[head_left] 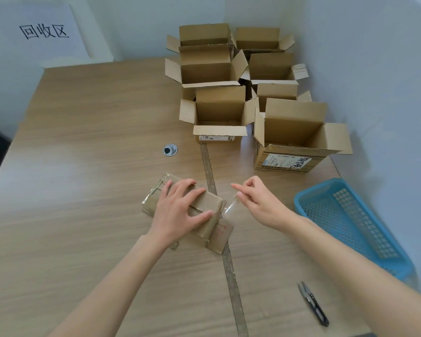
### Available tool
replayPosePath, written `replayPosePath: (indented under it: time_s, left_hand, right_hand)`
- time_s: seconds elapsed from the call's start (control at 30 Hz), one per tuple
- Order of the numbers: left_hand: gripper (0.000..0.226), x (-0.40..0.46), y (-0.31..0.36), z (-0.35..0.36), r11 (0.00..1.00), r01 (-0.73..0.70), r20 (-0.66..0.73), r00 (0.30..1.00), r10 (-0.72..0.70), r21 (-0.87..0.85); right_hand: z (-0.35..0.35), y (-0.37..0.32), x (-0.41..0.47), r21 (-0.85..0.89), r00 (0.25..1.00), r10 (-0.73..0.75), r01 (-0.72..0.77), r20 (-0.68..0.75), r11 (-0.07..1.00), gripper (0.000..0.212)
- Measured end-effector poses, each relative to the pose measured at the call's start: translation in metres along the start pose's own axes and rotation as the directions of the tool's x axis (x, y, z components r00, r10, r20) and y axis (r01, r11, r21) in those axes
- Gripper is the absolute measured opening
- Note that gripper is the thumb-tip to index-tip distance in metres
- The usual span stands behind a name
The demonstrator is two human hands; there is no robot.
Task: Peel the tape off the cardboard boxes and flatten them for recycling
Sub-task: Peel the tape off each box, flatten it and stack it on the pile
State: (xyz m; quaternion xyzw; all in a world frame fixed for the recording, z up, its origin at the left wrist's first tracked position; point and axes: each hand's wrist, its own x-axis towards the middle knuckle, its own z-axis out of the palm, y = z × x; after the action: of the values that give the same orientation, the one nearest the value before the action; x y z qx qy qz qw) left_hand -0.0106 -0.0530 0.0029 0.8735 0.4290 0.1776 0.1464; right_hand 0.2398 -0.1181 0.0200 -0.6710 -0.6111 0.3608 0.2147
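While you work at the wooden table, this is what shows:

L hand: your left hand lies flat on top of the small cardboard box, fingers spread & fairly straight, pressing it down; not curled round it.
R hand: your right hand pinches a strip of clear tape betw. thumb & fingers; other fingers loosely bent.
Tape: stretches from the pinch down-left to the box's right end, one end touching the box there.
Small box: near table centre, on its side, lying across the dark seam of the table; more clear film wrinkled at its far-left end.
Open boxes: cluster of open cardboard boxes at far right of table, flaps up, upright; nearest one, the labelled box, has a shipping label w/ black scribble.
Basket: blue plastic basket at right edge, just right of your R forearm.
Snips: black thread snips lie near front edge, apart from both hands.
Grommet: round cable grommet left of the boxes.
Sign: white sheet w/ handwritten characters on wall, far left.
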Motion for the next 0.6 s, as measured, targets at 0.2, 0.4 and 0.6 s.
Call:
replayPosePath:
  time_s: [0.2, 0.4, 0.6]
  left_hand:
    - [0.056, 0.021, 0.046, 0.006, 0.998, -0.065, 0.082, 0.995, 0.065, -0.003]
    - [0.053, 0.047, 0.096, 0.023, 0.989, -0.144, 0.118, 0.982, 0.145, -0.017]
    - [0.054, 0.056, 0.133, 0.052, 0.975, -0.223, 0.204, 0.955, 0.217, 0.004]
  right_hand:
    - [-0.029, 0.003, -0.021, 0.065, 0.93, 0.002, 0.024, -0.369, 0.998, 0.022]
    - [-0.063, 0.04, -0.056, -0.06, 0.878, -0.005, -0.027, -0.478, 0.998, 0.014]
    - [-0.093, 0.108, -0.115, -0.102, 0.81, 0.175, -0.278, -0.56, 0.955, 0.018]
